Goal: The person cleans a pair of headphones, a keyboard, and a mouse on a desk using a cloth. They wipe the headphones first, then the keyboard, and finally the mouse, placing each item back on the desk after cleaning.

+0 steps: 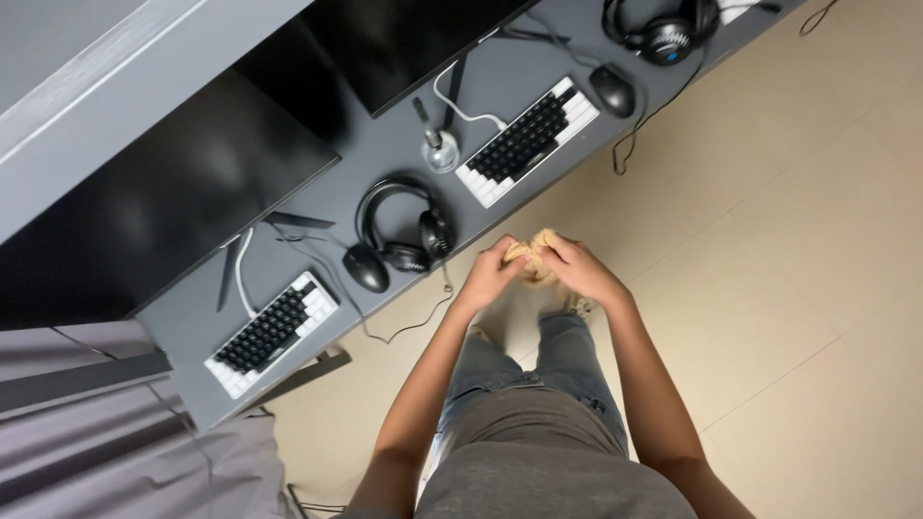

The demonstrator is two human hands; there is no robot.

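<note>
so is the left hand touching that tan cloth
Touching: the head view shows the left hand and right hand both closed around the bunched tan cloth.

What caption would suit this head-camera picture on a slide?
Standing at a desk with keyboards, headsets and mice, both hands, left hand and right hand, bunch a tan cloth.

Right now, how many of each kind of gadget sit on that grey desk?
Monitors: 2
Keyboards: 2
Mice: 2
Headsets: 2
Total: 8
</note>
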